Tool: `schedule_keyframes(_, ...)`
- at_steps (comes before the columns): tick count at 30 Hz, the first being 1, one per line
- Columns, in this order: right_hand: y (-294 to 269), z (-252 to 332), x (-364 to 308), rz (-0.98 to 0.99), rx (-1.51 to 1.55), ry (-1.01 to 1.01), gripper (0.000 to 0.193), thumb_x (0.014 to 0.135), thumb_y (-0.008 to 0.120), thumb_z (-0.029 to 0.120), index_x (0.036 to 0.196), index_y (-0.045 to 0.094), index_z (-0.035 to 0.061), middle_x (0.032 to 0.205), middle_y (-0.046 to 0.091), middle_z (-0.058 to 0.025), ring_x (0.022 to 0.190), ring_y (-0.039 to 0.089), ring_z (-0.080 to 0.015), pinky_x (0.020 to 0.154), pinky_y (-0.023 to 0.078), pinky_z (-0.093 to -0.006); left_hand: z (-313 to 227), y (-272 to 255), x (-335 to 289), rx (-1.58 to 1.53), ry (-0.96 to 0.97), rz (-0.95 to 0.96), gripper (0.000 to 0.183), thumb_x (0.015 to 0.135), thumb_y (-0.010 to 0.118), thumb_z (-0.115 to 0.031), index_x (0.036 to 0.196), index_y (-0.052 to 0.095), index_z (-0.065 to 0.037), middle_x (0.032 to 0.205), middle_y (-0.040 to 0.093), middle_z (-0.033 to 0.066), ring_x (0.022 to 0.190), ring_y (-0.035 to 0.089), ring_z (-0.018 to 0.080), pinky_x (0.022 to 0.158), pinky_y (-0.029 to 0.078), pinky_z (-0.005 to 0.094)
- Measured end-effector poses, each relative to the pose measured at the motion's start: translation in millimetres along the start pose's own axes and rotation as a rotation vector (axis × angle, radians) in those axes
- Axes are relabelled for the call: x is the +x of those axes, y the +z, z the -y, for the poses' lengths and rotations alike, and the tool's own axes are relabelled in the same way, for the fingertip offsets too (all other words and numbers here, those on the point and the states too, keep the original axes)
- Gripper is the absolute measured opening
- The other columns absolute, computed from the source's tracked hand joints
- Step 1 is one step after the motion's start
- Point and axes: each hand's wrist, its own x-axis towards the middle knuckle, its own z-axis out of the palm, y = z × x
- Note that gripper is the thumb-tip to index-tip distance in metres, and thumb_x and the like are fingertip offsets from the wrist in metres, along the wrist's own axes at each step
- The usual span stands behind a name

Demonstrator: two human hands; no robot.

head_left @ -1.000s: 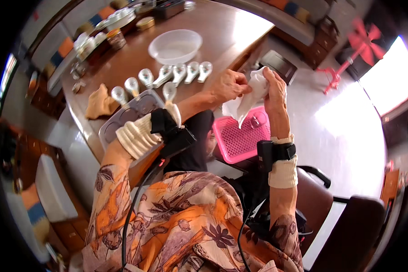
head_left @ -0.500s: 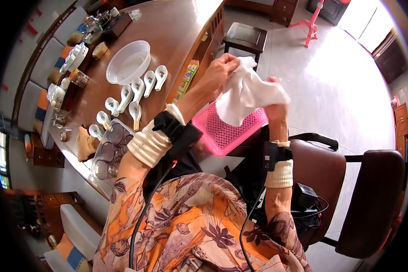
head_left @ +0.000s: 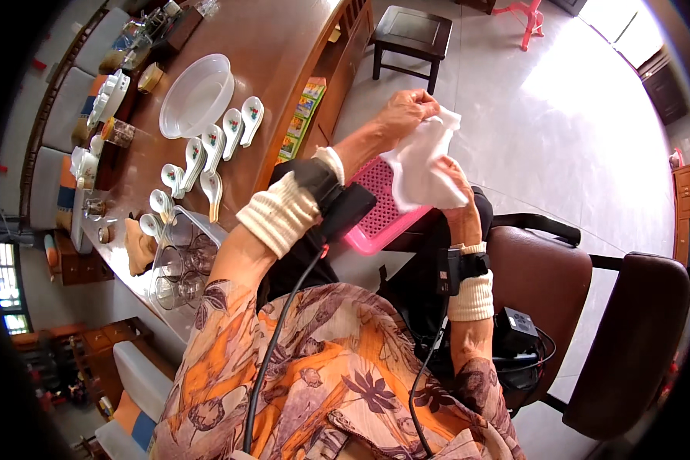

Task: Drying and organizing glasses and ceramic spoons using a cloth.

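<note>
A thin white cloth [head_left: 425, 162] hangs between my two hands. My left hand [head_left: 406, 115] pinches its upper corner, with the fingertips closed together. Lower down, the cloth drapes over my right hand [head_left: 460, 190], whose thumb presses on it; the other fingers are mostly hidden. Beneath the cloth is a pink perforated plastic basket [head_left: 374, 236], partly covered by the cloth and my left wrist. What lies in its hidden part I cannot see.
On the wooden table [head_left: 264, 46] to the left are a translucent basin [head_left: 198, 96], several flower-patterned white spoons [head_left: 213, 142], and a clear tray [head_left: 161, 268] of glasses. A dark stool [head_left: 412, 34] stands ahead; a brown chair [head_left: 540, 272] is at my right.
My hands have come closer together, and the cloth looks narrower and more bunched. The right hand has shifted under it. My view has moved slightly, so the table sits further left.
</note>
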Motion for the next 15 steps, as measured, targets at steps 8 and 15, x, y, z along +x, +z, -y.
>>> schedule_keyframes(8, -31, 46, -1, -0.144, 0.337, -0.246, 0.03, 0.089, 0.053, 0.02, 0.109, 0.055, -0.0021, 0.1, 0.063, -0.0113, 0.086, 0.062, -0.021, 0.078, 0.051, -0.0337, 74, -12, 19, -0.117, -0.182, -0.26, 0.022, 0.084, 0.062, -0.023, 0.086, 0.058, -0.002, 0.07, 0.058, 0.0036, 0.055, 0.052, 0.0103, 0.046, 0.043, 0.0241)
schedule_keyframes(15, -53, 27, 16, -0.408, 0.37, -0.248, 0.029, 0.091, 0.053, 0.023, 0.111, 0.055, 0.0024, 0.097, 0.062, -0.008, 0.086, 0.061, -0.018, 0.075, 0.05, -0.0325, 155, -8, -6, 0.07, -0.524, -0.423, 0.036, 0.081, 0.064, -0.035, 0.083, 0.06, 0.001, 0.068, 0.059, 0.0089, 0.053, 0.056, 0.0169, 0.041, 0.046, 0.0284)
